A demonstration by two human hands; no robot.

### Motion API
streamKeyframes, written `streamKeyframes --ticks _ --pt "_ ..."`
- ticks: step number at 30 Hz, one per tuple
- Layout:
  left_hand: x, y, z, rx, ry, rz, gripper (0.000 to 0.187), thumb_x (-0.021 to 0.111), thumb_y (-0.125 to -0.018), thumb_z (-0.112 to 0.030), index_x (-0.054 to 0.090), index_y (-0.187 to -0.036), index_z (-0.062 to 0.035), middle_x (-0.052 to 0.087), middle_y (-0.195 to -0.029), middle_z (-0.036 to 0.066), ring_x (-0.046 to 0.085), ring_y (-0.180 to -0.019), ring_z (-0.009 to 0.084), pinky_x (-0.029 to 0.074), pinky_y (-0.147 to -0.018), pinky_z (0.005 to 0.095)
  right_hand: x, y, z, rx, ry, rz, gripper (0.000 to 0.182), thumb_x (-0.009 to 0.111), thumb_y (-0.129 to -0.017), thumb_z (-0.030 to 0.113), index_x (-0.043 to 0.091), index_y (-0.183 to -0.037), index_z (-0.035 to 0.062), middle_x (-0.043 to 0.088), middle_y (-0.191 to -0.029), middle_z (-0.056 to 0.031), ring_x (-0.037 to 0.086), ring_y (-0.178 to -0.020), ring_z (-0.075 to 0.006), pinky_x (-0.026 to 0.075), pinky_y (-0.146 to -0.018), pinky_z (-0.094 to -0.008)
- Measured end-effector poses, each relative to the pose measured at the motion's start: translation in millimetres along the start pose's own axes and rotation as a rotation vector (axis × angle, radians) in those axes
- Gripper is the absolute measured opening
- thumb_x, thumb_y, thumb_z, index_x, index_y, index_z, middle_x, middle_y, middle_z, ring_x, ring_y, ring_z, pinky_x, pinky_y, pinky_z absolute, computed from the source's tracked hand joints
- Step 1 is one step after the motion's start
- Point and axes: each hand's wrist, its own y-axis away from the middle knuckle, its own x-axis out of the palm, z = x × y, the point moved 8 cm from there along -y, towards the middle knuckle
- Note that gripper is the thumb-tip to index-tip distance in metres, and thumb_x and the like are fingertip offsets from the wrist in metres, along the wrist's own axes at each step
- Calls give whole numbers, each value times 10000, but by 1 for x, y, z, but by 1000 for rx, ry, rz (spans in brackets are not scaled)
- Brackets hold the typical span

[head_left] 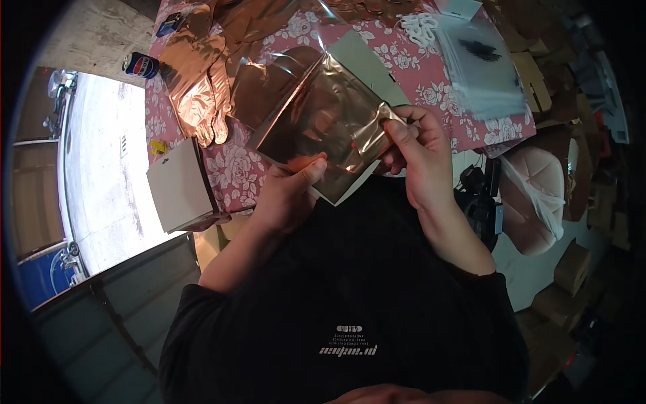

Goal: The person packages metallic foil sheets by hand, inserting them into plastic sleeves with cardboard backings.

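Between my two hands is a shiny copper-coloured foil packet (343, 101), tilted, with what looks like clear plastic over it. My left hand (293, 192) grips its lower left part, thumb lying on top. At the right corner my right hand (420, 151) pinches the packet between thumb and fingers, and the surface wrinkles there. A pale edge shows along the packet's lower side. Just beyond it lies a greyish-white card (367, 64). More copper foil pieces (195, 81) lie flat to the left, some with rounded ends.
A floral pink tablecloth (235, 168) covers the table. Pale cards (176, 185) are stacked at its left edge, near a drink can (142, 65). Clear plastic bags (488, 91) and a white cord bundle (419, 29) lie at right. A padded stool (531, 182) stands beyond the table.
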Motion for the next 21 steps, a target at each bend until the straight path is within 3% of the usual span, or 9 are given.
streamKeyframes --ticks 3,8,10,12,14,16,17,19,21 --pt "0 5 -5 32 -103 -103 148 786 -992 -94 745 -1123 -38 711 -1121 22 623 -1064 108 467 -962 301 -2 1 -1 -27 60 -13 210 742 -1046 193 699 -1168 27 715 -855 -7 619 -668 -43 467 -546 -199" --pt "1 5 -1 45 -92 -38 162 780 -993 -86 740 -1145 -48 711 -1121 21 628 -1104 125 477 -984 332 -4 2 5 -112 123 -37 243 724 -1051 142 669 -1247 8 756 -916 -20 623 -658 -38 461 -578 -190" --pt "2 7 -3 51 -98 -52 166 773 -995 -84 736 -1151 -45 710 -1127 27 634 -1118 134 485 -994 344 -6 3 9 -147 113 -69 321 709 -1054 106 619 -1340 -10 768 -1066 -66 660 -750 -68 508 -629 -213" --pt "14 6 -3 28 -15 78 169 751 -1005 -86 728 -1164 -35 718 -1145 46 649 -1135 156 501 -1008 364 -7 3 9 -219 128 -84 393 723 -1040 102 585 -1389 -15 755 -1134 -83 680 -808 -93 538 -666 -227" --pt "20 8 -8 32 9 22 165 738 -1009 -79 726 -1164 -24 726 -1138 55 662 -1120 166 511 -1010 374 -10 4 12 -291 142 -98 468 738 -1026 98 552 -1439 -19 742 -1201 -100 700 -866 -119 568 -704 -240" --pt "13 7 -10 38 34 -35 161 725 -1013 -72 724 -1163 -13 733 -1131 64 675 -1105 177 521 -1012 384 -12 15 35 -575 650 -201 637 781 -971 65 470 -1518 -34 718 -1264 -114 727 -961 -165 614 -782 -278" --pt "9 5 -8 12 16 5 221 748 -986 -74 695 -1194 -20 717 -1153 70 675 -1110 198 525 -1024 404 -12 16 38 -575 650 -198 637 781 -971 65 470 -1518 -34 718 -1264 -114 727 -961 -165 614 -782 -278" --pt "2 3 -6 -15 1 43 288 770 -960 -75 665 -1224 -27 701 -1175 76 675 -1115 219 528 -1037 425 -14 7 18 -175 -17 -14 705 796 -919 -29 457 -1537 -19 702 -1236 -84 725 -1001 -146 624 -762 -262" --pt "-5 2 -6 -37 -151 -16 349 749 -965 -62 650 -1296 -16 707 -1209 94 674 -1125 217 530 -1032 416 -22 5 13 -25 -31 110 687 801 -909 -23 487 -1520 -8 723 -1214 -79 735 -967 -143 629 -740 -261"
